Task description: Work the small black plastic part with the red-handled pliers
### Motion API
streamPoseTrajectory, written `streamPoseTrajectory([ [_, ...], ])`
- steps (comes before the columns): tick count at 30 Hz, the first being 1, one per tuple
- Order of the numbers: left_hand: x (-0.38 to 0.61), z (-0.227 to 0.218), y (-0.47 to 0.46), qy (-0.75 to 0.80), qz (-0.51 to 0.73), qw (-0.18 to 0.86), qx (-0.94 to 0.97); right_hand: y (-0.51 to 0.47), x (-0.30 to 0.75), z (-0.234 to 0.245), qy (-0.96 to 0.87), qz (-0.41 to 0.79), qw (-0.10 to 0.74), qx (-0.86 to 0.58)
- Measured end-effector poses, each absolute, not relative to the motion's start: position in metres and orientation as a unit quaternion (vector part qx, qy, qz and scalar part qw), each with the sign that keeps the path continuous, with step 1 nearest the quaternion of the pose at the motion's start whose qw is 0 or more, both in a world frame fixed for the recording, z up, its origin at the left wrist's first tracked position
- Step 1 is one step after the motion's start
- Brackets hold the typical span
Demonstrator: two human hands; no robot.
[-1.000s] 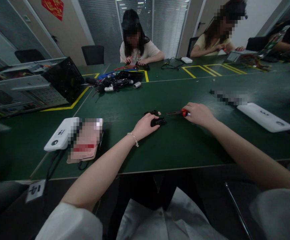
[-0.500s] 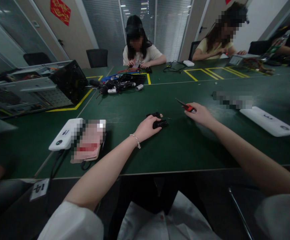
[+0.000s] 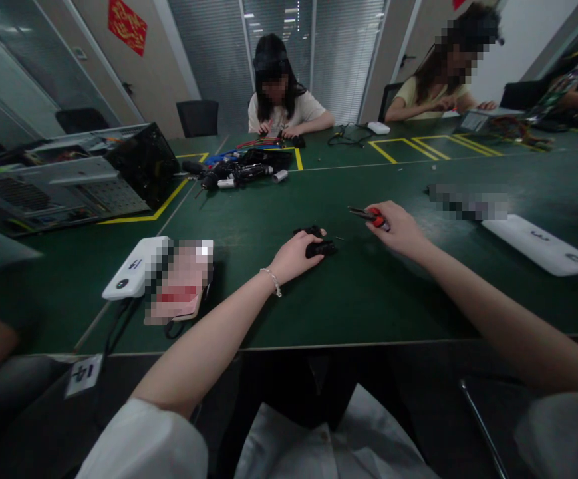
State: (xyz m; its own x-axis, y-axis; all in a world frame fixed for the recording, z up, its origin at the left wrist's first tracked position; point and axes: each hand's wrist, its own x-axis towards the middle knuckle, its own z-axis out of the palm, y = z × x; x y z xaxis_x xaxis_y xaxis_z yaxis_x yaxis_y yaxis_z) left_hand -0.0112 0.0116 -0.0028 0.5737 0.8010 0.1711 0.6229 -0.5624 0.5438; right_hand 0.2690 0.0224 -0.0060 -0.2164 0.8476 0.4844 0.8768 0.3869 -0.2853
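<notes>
My left hand (image 3: 293, 256) rests on the green table (image 3: 289, 313), its fingers closed round a small black part (image 3: 321, 249) whose kind I cannot make out. Just beyond those fingers lies another dark piece (image 3: 309, 231) with a pale bit at its end. A tiny thin metal piece (image 3: 339, 238) is on the tabletop between my hands. Held a little above the table, the red-handled pliers (image 3: 377, 217) are gripped in my right hand (image 3: 399, 229), with their slim jaws pointing left. My palm and fingers hide part of the handles.
An opened computer case (image 3: 134, 173) stands at the left. Beyond my hands is a heap of black cables and parts (image 3: 243, 166). A white power bank (image 3: 134, 266) and a phone (image 3: 181, 279) lie near left; another power bank (image 3: 541, 244) lies right. Two people sit across.
The pliers have turned slightly in my right hand, so their jaws now point more level to the left. My left hand keeps its hold on the black part.
</notes>
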Motion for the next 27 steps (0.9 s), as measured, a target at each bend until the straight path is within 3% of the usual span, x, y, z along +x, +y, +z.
streamPoseTrajectory([
  [3, -0.011, -0.001, 0.011, 0.418, 0.197, 0.223, 0.858, 0.017, 0.264, -0.002, -0.789, -0.051, 0.273, -0.549],
  [6, -0.011, -0.001, 0.011, 0.419, 0.195, 0.223, 0.858, 0.015, 0.262, -0.001, -0.769, 0.015, 0.309, -0.559],
  [13, -0.012, -0.003, 0.012, 0.416, 0.193, 0.230, 0.858, 0.016, 0.261, 0.003, -0.589, 0.350, 0.466, -0.560],
  [16, -0.012, -0.005, 0.013, 0.414, 0.202, 0.225, 0.858, 0.015, 0.262, 0.006, -0.526, 0.452, 0.482, -0.536],
  [27, -0.010, -0.003, 0.010, 0.425, 0.199, 0.220, 0.855, 0.015, 0.265, 0.011, -0.514, 0.492, 0.476, -0.516],
])
